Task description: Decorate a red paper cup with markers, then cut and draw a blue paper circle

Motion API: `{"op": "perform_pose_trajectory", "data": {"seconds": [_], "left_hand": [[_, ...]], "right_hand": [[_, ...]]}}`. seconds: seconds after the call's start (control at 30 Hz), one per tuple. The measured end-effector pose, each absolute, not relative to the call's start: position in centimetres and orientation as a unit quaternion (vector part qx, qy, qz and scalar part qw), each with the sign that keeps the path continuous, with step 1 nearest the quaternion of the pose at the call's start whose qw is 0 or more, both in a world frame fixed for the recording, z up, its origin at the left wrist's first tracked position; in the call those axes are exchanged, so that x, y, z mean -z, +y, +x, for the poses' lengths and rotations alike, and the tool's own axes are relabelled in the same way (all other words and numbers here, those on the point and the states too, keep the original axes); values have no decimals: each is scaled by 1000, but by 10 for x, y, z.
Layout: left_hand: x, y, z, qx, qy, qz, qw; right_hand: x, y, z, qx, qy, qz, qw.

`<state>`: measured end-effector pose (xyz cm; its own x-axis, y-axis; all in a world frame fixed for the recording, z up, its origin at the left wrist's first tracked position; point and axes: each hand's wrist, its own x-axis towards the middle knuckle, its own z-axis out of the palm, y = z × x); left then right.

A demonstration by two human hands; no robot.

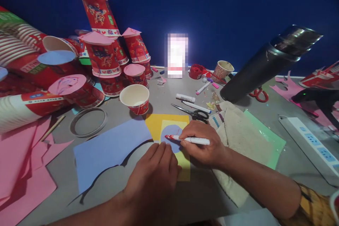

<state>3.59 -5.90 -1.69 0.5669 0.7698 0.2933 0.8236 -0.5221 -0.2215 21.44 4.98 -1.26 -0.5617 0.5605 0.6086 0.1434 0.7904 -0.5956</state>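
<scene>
My right hand (pixel 205 132) is closed round a white marker (pixel 200 141) with a red tip. That tip touches a round blue paper piece (pixel 169 130), where a few red marks show. Flat on the papers lies my left hand (pixel 156 166), palm down, its fingertips at the circle's lower left edge. Beneath the circle are a pale yellow sheet (pixel 185 167) and a deeper yellow sheet (pixel 153 123). A blue sheet (pixel 111 144) with curved cut-outs lies left of my left hand. Black scissors (pixel 198 114) and a capped marker (pixel 197 107) rest beyond my right hand.
Red paper cups (pixel 102 54) with pink paper tops stand stacked at the left. An upright cup (pixel 134 99) and a tape ring (pixel 88 122) are nearer. On the right are a black flask (pixel 254 67), a beige cloth (pixel 243 134) and a power strip (pixel 312 144). Pink sheets (pixel 23 169) cover the left.
</scene>
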Motion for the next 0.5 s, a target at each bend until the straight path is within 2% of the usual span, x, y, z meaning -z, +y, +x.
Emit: {"op": "perform_pose_trajectory", "data": {"seconds": [0.5], "left_hand": [[20, -57, 36, 148, -467, -857, 161]], "right_hand": [[22, 51, 214, -225, -863, -208, 401]]}}
